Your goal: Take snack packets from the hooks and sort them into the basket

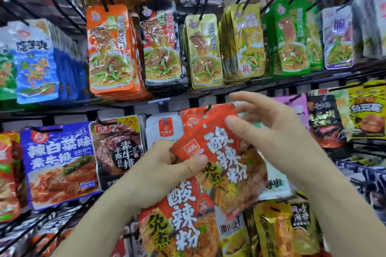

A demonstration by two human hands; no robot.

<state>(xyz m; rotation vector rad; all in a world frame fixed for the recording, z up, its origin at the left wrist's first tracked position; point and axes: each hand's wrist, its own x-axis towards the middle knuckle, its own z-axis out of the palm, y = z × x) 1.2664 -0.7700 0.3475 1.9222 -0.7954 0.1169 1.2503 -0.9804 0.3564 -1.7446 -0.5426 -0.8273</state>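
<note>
A rack of black wire hooks carries rows of snack packets. At centre, my left hand (167,162) grips red-orange packets with white characters (181,221), thumb pressed on the corner of the upper one (225,152). That upper packet is tilted, and its top still hangs on a hook (207,108). My right hand (269,131) holds the same packet near its top right, thumb on the front and fingers spread behind it. No basket is in view.
Above hang orange (110,48), black (160,44), gold (203,52) and green (292,35) packets. To the left are blue (60,162) and dark (119,148) packets. Yellow and black packets (365,110) hang at right. Hook rods jut out toward me.
</note>
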